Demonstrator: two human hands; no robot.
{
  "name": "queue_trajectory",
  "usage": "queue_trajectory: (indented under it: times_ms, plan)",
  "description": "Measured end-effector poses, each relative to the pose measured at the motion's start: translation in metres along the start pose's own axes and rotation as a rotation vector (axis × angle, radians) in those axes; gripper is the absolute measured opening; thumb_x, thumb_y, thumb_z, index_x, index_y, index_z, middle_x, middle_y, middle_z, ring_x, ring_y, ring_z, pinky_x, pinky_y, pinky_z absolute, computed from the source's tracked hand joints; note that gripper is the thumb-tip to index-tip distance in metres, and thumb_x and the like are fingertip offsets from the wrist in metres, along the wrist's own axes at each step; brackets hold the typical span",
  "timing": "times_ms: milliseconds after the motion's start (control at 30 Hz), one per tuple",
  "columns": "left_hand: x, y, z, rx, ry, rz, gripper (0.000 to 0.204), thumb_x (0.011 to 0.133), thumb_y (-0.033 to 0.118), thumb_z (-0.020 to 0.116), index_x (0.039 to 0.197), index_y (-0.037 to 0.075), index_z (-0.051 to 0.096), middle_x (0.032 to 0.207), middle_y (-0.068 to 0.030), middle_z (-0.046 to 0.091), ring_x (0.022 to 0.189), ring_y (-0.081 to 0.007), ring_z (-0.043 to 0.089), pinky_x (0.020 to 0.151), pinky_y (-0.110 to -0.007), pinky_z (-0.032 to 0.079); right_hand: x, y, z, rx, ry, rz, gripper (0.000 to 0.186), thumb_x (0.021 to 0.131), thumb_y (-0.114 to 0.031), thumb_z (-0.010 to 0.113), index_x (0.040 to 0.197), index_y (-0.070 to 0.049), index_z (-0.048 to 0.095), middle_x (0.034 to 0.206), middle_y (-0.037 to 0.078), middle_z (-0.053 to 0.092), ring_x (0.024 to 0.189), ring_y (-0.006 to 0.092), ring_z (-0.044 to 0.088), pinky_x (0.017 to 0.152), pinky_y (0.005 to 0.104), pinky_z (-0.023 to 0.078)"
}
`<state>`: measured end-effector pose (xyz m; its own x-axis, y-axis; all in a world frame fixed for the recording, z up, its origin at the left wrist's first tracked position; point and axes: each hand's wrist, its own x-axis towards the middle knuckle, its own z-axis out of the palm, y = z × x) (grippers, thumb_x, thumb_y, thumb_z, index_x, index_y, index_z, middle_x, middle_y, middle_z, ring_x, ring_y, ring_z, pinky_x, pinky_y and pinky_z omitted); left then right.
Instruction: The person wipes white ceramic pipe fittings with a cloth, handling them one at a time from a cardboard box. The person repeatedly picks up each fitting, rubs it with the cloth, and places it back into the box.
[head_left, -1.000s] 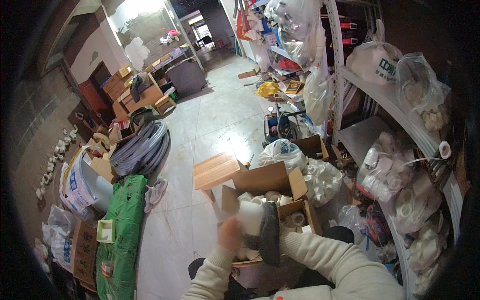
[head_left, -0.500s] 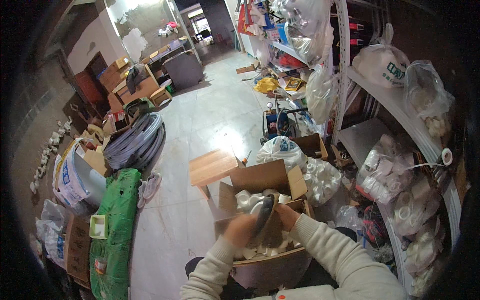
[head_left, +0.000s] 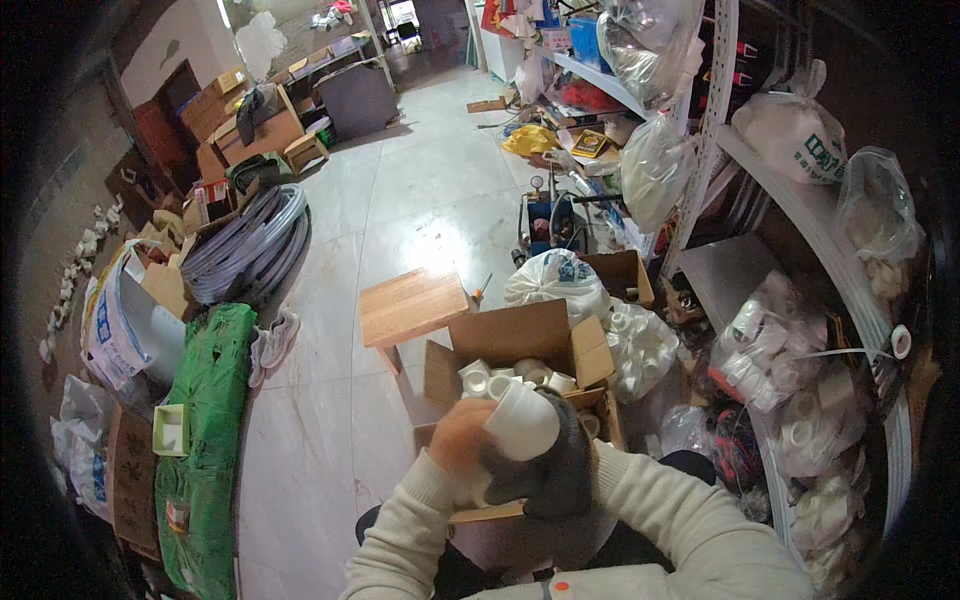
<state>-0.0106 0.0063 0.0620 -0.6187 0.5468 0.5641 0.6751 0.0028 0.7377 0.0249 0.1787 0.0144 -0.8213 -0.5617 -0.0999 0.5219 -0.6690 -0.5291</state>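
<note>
My left hand (head_left: pixel 462 435) grips a white plastic pipe fitting (head_left: pixel 524 423) over the open cardboard box (head_left: pixel 507 332). A dark grey cloth or glove (head_left: pixel 550 478) lies against the fitting's right and lower side, where my right sleeve (head_left: pixel 655 500) ends. My right hand is covered by this dark material, so its fingers do not show. More white fittings (head_left: pixel 478 380) fill the box below.
A wooden stool (head_left: pixel 410 305) stands behind the box. To the right are bags of fittings (head_left: pixel 640 352) and metal shelving (head_left: pixel 785 200). Along the left lie a green wrapped bundle (head_left: pixel 205 430), white shoes (head_left: pixel 272 345) and coiled pipe (head_left: pixel 245 240).
Half a second ago my bare right hand showed gripping the dark material; now that material covers it. The white fitting is raised and tilted in my left hand. The view has shifted.
</note>
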Motion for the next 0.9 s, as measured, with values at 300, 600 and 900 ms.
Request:
queue_trajectory:
  times_ms: [300,600,900]
  plan:
    - [-0.011,-0.038,0.013,-0.669,0.206,-0.552,0.036,0.089,0.023,0.043,0.12,0.005,0.04,0.121,-0.0089,0.043,0.108,-0.0221,0.044,0.093,-0.035,0.034,0.004,-0.013,-0.018,-0.443,0.27,-0.314,0.025,0.077,-0.013,0.059,0.099,-0.004,0.051,0.092,0.007,0.056,0.082,0.0179,0.054,0.074,0.0314,0.045]
    - [-0.018,-0.047,0.033,-0.493,0.275,-0.673,0.065,0.077,0.044,0.059,0.122,0.006,0.03,0.105,-0.0035,0.047,0.086,-0.0091,0.047,0.073,-0.021,0.041,0.025,0.007,-0.021,-0.852,0.547,-0.562,0.025,0.081,-0.019,0.051,0.097,-0.001,0.056,0.095,0.01,0.06,0.09,0.0205,0.056,0.078,0.0315,0.044]
    - [-0.009,-0.044,0.027,0.291,-0.167,-0.004,0.082,0.048,0.037,0.081,0.111,0.004,0.041,0.105,-0.0132,0.046,0.1,-0.0294,0.044,0.09,-0.037,0.033,0.025,-0.018,-0.039,-0.519,0.261,-0.066,0.017,0.084,-0.018,0.046,0.091,-0.006,0.055,0.084,0.002,0.058,0.072,0.0113,0.056,0.063,0.024,0.046]
